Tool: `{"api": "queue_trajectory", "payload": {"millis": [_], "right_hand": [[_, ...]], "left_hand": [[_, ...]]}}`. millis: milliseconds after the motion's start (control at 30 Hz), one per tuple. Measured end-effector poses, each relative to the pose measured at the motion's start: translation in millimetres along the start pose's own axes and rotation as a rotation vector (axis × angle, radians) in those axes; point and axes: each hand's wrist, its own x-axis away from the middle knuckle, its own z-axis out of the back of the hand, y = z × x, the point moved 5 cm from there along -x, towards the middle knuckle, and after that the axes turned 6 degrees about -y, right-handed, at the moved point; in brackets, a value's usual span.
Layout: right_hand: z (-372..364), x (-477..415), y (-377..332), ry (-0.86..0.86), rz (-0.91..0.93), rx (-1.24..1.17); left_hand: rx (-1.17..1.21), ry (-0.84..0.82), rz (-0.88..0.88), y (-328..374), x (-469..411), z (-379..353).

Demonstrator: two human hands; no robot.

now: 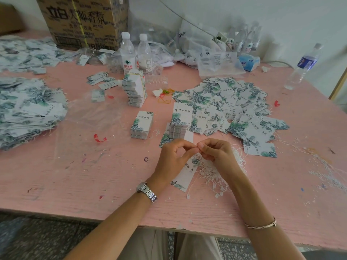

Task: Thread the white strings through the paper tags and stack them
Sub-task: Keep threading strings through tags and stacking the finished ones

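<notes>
One tag (185, 173) is held at its top end between thumb and forefinger of the left hand (174, 156), near the front edge of the table (93, 175). The right hand (216, 151) is met fingertip to fingertip, its fingers curled. Whether a string is pinched there cannot be told. One tangle of strings (212, 176) is spread under and beside the right wrist, touching the tag.

Three stacks are counted. A left stack (141, 124) and a middle stack (178, 126) are set just beyond the hands, the middle one at the rim of a loose right heap (225, 104). A tall stack (134, 89), banded in yellow, is seen farther back. Two more heaps are spread along the left edge, a near heap (28, 109) and a far heap (28, 51).

Three bottles are clearly made out: a first bottle (127, 51) beside a second bottle (144, 51) behind the tall stack, and a third bottle (304, 66) by the right edge. One box (82, 21) is placed at the back left. Open room is left in front of the hands and to their left, up to the front edge.
</notes>
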Motion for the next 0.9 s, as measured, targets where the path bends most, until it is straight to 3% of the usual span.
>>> {"api": "queue_trajectory", "payload": {"millis": [300,667,900], "right_hand": [[-3.9,-3.0,8.6,-0.053,-0.051,-0.057],[-7.6,-1.8,3.5,-0.054,0.024,-0.046],[-8.3,-5.7,6.2,-0.057,-0.038,-0.256]], "left_hand": [[-0.004,-0.001,-0.026,-1.3,1.6,0.8],[-0.062,0.037,-0.048,1.0,3.3,2.3],[0.036,0.059,-0.063,6.4,0.4,4.5]]}}
